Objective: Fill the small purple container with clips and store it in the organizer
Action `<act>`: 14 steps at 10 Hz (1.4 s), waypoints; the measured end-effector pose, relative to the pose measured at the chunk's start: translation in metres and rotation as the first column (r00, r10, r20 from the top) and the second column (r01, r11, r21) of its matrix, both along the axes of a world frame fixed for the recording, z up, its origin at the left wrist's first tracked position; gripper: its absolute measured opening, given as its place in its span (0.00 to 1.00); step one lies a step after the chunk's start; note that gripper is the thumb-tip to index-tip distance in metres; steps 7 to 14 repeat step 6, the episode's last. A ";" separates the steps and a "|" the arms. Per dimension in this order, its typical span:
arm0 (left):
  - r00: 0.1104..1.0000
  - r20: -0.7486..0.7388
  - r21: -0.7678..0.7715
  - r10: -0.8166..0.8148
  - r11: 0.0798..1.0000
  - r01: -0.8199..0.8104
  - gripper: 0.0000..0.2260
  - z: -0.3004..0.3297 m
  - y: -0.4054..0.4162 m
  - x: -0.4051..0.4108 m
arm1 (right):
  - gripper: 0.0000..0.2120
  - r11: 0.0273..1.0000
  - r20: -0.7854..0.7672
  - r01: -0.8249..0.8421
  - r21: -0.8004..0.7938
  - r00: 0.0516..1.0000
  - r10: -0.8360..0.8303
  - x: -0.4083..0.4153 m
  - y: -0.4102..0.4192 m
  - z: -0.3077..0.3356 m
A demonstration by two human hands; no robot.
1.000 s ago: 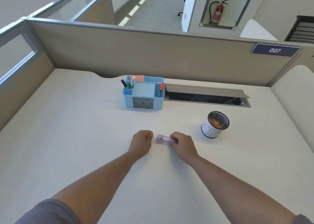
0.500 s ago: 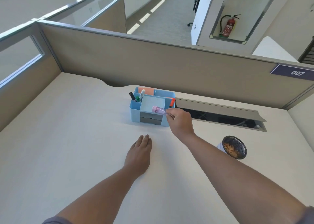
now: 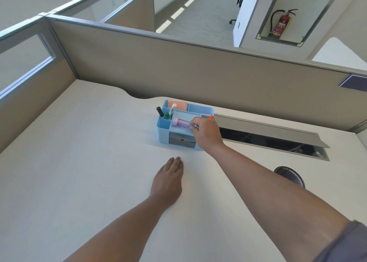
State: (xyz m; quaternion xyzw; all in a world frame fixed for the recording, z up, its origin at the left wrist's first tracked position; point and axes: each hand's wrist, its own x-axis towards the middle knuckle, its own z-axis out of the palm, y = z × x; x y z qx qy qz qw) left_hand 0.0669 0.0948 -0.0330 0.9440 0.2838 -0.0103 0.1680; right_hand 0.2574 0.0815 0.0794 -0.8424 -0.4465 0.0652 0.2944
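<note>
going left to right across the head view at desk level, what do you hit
left hand → black marker → purple container → right hand → cable tray opening → mesh cup

Small container (image 3: 181, 123): translucent purple, pinker at cap end. Organizer (image 3: 163, 127): light blue, with dark grey drawer front (image 3: 181, 141). Inside organizer: black marker (image 3: 160, 112), white marker (image 3: 172, 109), green-capped marker (image 3: 167, 115), salmon-orange notepad (image 3: 177, 105). Desk (image 3: 83, 152): plain off-white (no pattern). Partition (image 3: 178, 70): beige, grey trim. Mesh cup (image 3: 291, 176): black mesh rim. Fire extinguisher (image 3: 280, 24): red. Sleeve (image 3: 345, 244): grey.
</note>
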 end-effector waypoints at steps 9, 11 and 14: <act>0.999 0.023 0.033 -0.038 0.999 0.037 0.26 0.004 0.005 0.001 | 0.18 0.991 0.078 0.024 0.130 0.996 -0.034 -0.015 -0.022 -0.009; 0.999 0.023 0.033 -0.038 0.999 0.037 0.26 0.004 0.005 0.001 | 0.18 0.991 0.078 0.024 0.130 0.996 -0.034 -0.015 -0.022 -0.009; 0.999 0.023 0.033 -0.038 0.999 0.037 0.26 0.004 0.005 0.001 | 0.18 0.991 0.078 0.024 0.130 0.996 -0.034 -0.015 -0.022 -0.009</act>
